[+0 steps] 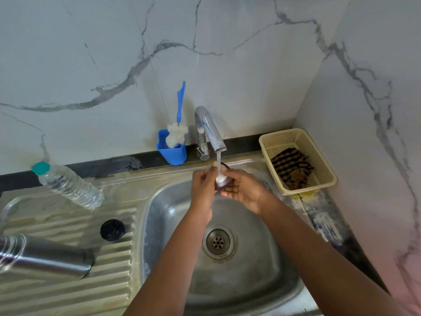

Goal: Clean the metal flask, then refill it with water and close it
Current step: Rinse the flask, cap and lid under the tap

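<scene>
Marble-veined walls meet in the upper right corner above a steel sink [159, 224]. Under the running tap [208, 131], mid-frame, the left hand [202, 188] and right hand [245, 190] grasp a small dark object; its identity is unclear. The metal flask [43, 256] lies on the ribbed drainboard at lower left, its black cap [112, 229] nearby.

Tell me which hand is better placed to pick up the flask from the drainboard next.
Left, probably. The metal flask lies left of the basin, on the left hand's side; the right hand would have to cross over.
</scene>
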Available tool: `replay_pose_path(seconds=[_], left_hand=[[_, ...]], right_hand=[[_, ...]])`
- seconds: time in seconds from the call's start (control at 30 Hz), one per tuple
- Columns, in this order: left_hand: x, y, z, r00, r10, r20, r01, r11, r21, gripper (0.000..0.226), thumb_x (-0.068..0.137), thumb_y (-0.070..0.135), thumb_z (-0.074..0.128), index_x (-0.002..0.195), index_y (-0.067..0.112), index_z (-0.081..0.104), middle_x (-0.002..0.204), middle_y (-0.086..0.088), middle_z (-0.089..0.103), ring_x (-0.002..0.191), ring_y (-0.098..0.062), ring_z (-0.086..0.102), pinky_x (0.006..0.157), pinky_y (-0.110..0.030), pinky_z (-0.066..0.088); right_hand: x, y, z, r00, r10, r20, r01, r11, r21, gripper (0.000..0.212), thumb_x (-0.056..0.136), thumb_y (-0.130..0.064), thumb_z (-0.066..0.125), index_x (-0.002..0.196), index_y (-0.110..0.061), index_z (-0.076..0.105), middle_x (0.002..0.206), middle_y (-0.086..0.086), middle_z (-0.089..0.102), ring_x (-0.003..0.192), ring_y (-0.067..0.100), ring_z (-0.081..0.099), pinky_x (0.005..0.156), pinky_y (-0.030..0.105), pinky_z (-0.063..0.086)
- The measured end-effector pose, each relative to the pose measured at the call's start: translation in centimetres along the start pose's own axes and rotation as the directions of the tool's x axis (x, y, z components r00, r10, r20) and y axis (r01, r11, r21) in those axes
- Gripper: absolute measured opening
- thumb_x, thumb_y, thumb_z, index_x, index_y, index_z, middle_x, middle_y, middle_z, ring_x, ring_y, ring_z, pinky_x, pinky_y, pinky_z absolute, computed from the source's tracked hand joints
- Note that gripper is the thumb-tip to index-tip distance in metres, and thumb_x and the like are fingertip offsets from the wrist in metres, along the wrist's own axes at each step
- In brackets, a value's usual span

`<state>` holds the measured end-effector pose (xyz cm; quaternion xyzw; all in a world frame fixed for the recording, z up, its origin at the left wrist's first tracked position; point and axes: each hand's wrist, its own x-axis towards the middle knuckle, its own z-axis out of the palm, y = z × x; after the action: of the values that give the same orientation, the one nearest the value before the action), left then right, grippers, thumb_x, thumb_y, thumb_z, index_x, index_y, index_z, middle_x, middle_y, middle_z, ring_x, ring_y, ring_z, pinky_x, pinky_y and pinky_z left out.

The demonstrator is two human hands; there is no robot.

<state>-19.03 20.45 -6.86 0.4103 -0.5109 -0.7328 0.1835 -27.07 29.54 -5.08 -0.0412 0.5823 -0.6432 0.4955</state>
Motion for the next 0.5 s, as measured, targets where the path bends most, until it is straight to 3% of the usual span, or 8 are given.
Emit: replay_pose_path(seconds=[0.1,0.2,0.27,0.33,0.43,0.5], left_hand=[[-0.4,0.1,0.6,0.989,0.144,0.029,-0.147,0.963,0.225,0.033,0.094,0.041,0.064,0.116,0.018,0.056,0.111,-0.008,0.066,0.095,-0.018,0.067,0.072,-0.025,0.051],[0.0,-0.5,0.6,0.923,0.355,0.146,-0.374,0.748,0.548,0.040,0.091,0.045,0.064,0.123,0.022,0.057,0.107,-0.006,0.061,0.091,-0.015,0.061,0.070,-0.023,0.046],[0.1,-1.1,0.4,0.858,0.456,0.236,-0.492,0.601,0.630,0.047,0.090,0.038,0.068,0.132,0.023,0.053,0.110,-0.002,0.055,0.092,-0.014,0.057,0.076,-0.025,0.048],[0.1,-1.6,0.1,0.812,0.517,0.272,-0.555,0.538,0.635,0.052,0.088,0.032,0.069,0.136,0.022,0.050,0.109,-0.001,0.051,0.090,-0.011,0.056,0.074,-0.024,0.048],[0.3,-1.5,-0.2,0.831,0.536,0.151,-0.513,0.631,0.582,0.038,0.090,0.028,0.067,0.126,0.019,0.055,0.103,-0.003,0.051,0.081,-0.003,0.053,0.068,-0.021,0.043],[0.5,-1.4,-0.4,0.885,0.463,0.051,-0.437,0.787,0.435,0.035,0.094,0.026,0.064,0.128,0.027,0.056,0.103,-0.005,0.059,0.085,-0.012,0.062,0.071,-0.023,0.050]], right_hand=[[-0.1,0.6,0.1,0.993,0.104,-0.055,-0.096,0.988,0.124,0.043,0.093,-0.044,0.059,0.102,-0.003,0.064,0.084,0.013,0.065,0.075,0.021,0.063,0.068,0.029,0.055],[0.2,0.8,0.3,0.981,0.175,-0.090,-0.160,0.975,0.153,0.056,0.094,-0.055,0.052,0.110,-0.003,0.064,0.093,0.015,0.066,0.073,0.019,0.062,0.058,0.027,0.053],[0.3,0.4,0.1,0.975,0.196,-0.102,-0.181,0.974,0.137,0.057,0.095,-0.057,0.048,0.111,-0.005,0.065,0.094,0.013,0.069,0.074,0.018,0.065,0.059,0.027,0.053],[0.2,-0.2,0.0,0.975,0.200,-0.100,-0.191,0.977,0.094,0.057,0.094,-0.058,0.049,0.112,-0.006,0.066,0.093,0.012,0.071,0.075,0.018,0.068,0.059,0.027,0.054],[0.2,-0.8,0.6,0.985,0.138,-0.106,-0.148,0.985,-0.085,0.055,0.094,-0.058,0.050,0.106,-0.007,0.064,0.101,0.016,0.071,0.083,0.023,0.067,0.067,0.031,0.057],[0.1,-0.7,1.2,0.990,0.034,-0.134,-0.067,0.965,-0.254,0.049,0.096,-0.058,0.046,0.104,-0.012,0.064,0.094,0.010,0.070,0.080,0.020,0.065,0.067,0.031,0.055]])
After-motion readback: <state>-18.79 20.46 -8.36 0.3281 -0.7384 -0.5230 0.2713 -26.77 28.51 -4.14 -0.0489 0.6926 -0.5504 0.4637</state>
